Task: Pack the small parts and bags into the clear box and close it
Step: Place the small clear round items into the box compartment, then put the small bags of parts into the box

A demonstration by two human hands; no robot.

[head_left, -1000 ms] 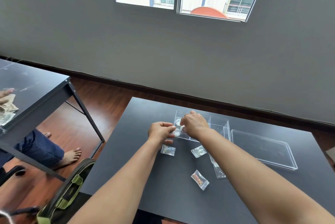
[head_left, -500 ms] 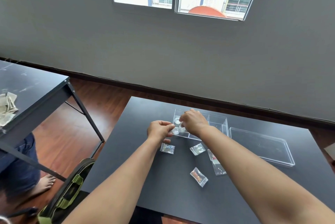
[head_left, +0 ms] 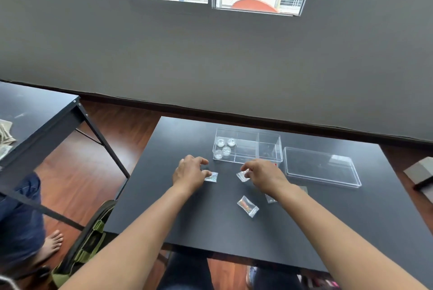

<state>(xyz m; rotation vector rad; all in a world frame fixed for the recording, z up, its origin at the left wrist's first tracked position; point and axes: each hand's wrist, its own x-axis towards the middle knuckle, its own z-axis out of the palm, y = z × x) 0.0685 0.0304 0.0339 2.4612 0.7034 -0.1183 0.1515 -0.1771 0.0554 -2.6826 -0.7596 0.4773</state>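
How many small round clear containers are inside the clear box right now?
4, all clustered in the left end of the clear box: two at the back, two nearer the front. The box walls are transparent, and none seem hidden.

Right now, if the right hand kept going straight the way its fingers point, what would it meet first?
The small bag at the right hand fingertips, probably already touching; depth is unclear.

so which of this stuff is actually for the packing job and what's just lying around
For the job:
- clear box, open, four small round containers in its left end
- clear lid beside it
- small bags: one at the left hand, one at the right hand, one with orange contents, one under the right wrist

Lying about:
- green bag on the floor
- second table
- grey block
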